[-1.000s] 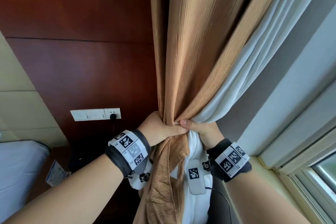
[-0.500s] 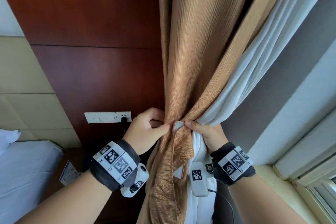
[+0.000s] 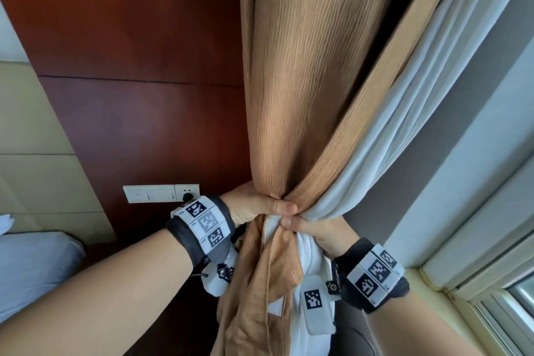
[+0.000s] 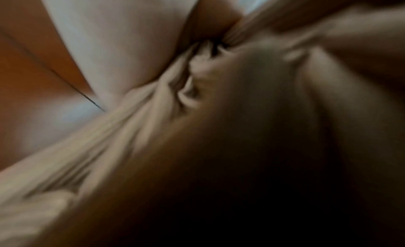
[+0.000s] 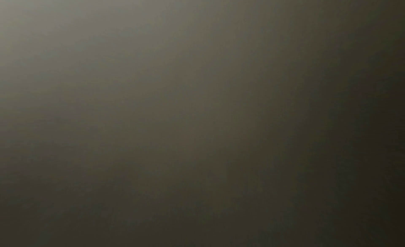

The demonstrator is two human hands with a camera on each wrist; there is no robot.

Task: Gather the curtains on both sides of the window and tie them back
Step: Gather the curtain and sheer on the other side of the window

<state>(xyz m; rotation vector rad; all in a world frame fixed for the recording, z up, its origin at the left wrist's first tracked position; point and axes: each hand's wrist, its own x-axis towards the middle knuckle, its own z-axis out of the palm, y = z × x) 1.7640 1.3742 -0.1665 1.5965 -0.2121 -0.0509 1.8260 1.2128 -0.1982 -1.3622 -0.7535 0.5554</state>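
Okay, your left hand (image 3: pixel 254 206) grips the bunched tan curtain (image 3: pixel 303 95), your right hand (image 3: pixel 320 233) pinches the white sheer (image 3: pixel 404 101); wood-panelled wall (image 3: pixel 130 37), socket plate (image 3: pixel 160 193), bed (image 3: pixel 34 263) nearby

Left of the brown curtain (image 3: pixel 303 95) there is open room in front of the dark wood wall (image 3: pixel 130 66), where a switch plate (image 3: pixel 156 193) and a plug (image 3: pixel 187 197) stick out. Right of the curtain, the white curtain (image 3: pixel 404 101) and the window frame (image 3: pixel 476 277) crowd in close. Under its bunched part, loose folds hang in the way.

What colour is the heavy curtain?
The heavy curtain is ribbed golden tan; clearest in head view.
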